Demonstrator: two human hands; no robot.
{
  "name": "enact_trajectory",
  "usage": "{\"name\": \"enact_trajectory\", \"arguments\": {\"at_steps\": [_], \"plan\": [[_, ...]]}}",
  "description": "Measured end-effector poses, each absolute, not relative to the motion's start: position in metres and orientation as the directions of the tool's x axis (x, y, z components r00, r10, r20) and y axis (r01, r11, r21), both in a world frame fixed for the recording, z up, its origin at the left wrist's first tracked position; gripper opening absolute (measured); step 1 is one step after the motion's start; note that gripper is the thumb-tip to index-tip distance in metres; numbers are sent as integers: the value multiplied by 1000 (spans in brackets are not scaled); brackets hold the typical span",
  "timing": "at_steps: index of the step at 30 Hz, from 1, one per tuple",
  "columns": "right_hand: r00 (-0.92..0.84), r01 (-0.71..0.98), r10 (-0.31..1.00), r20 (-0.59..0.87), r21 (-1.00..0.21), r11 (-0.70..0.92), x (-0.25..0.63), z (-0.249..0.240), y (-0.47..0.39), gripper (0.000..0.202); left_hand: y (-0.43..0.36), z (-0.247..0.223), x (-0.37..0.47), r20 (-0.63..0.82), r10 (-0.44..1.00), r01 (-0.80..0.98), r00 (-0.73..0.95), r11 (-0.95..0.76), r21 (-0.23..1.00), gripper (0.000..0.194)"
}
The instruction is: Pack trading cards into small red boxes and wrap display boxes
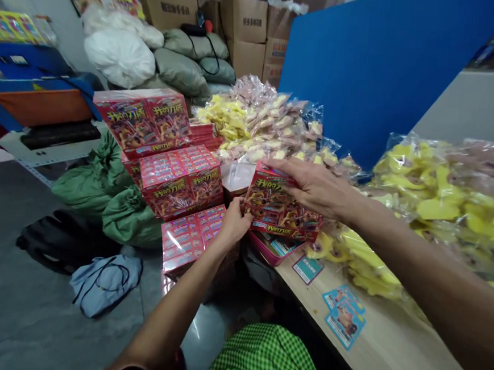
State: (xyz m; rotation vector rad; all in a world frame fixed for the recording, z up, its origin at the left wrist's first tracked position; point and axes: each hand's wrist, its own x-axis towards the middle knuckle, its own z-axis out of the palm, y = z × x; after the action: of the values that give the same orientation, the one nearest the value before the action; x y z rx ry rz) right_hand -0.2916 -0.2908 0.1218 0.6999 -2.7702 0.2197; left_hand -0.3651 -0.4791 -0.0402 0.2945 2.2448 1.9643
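Note:
A red printed box (271, 204) with yellow lettering is between my two hands at the table's left edge, its picture side toward me. My left hand (236, 223) pinches its lower left corner. Across the top and upper front of that box lies my right hand (315, 184), gripping it, some fingertips hidden behind. Beneath the box, a pink-rimmed tray (273, 257) holds dark printed cards. To the left are more red boxes: a wrapped pack (182, 180), a lower pack (189, 234) and a tilted upper one (143, 118).
On the wooden table (406, 340) lie a teal card (307, 268) and blue cards (345, 315). Bagged yellow items (438, 194) heap at right and more bagged pieces (269, 118) behind. A blue panel (368, 63) rises beyond. Green sacks (129, 213) sit on the floor.

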Motion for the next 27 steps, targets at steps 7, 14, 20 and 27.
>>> {"name": "enact_trajectory", "arguments": {"at_steps": [7, 14, 20, 27], "plan": [[-871, -451, -467, 150, 132, 883, -318, 124, -301, 79, -495, -30, -370, -170, 336, -186, -926, -15, 982, 35], [-867, -454, -477, 143, 170, 875, -321, 90, -292, 75, -493, -30, -370, -225, 352, -283, -909, -122, 951, 45], [-917, -383, -375, 136, -37, 923, -334, 67, -291, 71, -491, -33, -367, -205, 360, -259, -910, -107, 960, 44], [-952, -107, 178, 249, -816, 567, -324, 76, -244, 49, -495, -25, -397, -90, 271, -128, -958, -125, 984, 51]]}}
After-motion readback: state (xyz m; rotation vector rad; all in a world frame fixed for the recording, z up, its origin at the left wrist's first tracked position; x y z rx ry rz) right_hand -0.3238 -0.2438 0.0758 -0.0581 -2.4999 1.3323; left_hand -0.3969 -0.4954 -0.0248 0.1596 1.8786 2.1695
